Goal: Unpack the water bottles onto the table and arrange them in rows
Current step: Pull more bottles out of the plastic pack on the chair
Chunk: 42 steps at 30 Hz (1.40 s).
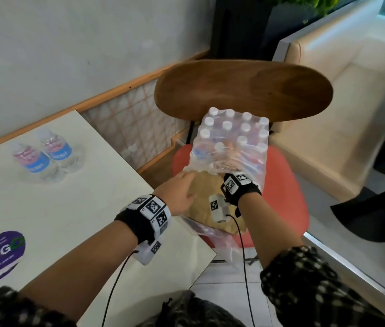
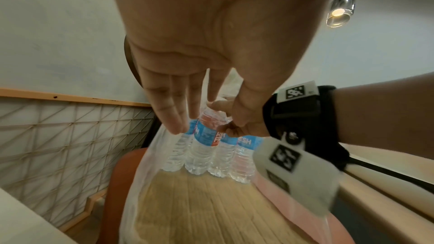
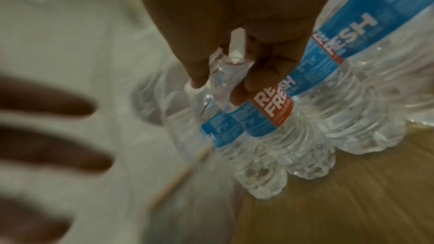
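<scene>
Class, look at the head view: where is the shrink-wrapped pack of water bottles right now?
The pack of water bottles sits on the red chair, right of the table, in front of the wooden backrest; the right hand reaches into its torn wrap.

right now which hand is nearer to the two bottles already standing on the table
Left. The left hand rests at the pack's torn opening, on the side toward the two bottles; the right hand is farther away, inside the wrap, pinching a bottle.
</scene>
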Each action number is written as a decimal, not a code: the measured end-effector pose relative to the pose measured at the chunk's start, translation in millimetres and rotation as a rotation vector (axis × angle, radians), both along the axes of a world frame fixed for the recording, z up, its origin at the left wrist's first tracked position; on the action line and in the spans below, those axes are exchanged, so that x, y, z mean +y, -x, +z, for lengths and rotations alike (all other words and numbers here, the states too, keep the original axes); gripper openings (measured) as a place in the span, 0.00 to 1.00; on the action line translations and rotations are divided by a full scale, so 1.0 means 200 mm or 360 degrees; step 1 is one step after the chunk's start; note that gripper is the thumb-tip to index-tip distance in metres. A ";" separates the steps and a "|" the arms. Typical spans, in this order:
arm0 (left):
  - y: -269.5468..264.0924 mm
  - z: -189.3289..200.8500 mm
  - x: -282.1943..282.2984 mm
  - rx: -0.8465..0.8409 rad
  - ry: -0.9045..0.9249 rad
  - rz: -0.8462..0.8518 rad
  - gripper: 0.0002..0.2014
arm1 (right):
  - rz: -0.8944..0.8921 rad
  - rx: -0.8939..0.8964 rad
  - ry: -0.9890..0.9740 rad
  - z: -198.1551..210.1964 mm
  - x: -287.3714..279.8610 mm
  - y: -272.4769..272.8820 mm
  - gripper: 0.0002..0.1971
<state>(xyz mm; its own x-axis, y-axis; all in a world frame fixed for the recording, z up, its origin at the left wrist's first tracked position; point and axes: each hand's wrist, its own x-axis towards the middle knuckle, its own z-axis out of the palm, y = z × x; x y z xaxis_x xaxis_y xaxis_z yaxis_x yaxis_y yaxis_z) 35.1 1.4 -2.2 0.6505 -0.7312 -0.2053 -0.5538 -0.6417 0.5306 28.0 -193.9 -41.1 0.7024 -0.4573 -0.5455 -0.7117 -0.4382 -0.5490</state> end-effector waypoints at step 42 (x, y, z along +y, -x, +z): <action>-0.15 0.04 0.81 -0.0105 -0.0181 0.0967 0.35 | 0.0407 0.0017 0.0117 0.25 0.22 0.25 0.28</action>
<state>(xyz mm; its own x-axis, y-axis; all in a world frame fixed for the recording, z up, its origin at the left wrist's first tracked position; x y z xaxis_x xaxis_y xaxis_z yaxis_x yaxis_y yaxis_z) 65.4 163.7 6.5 0.9577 -0.2020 -0.2051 -0.1010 -0.9030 0.4175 -22.1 -150.1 9.5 0.7946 -0.3044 -0.5253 -0.5783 -0.6430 -0.5021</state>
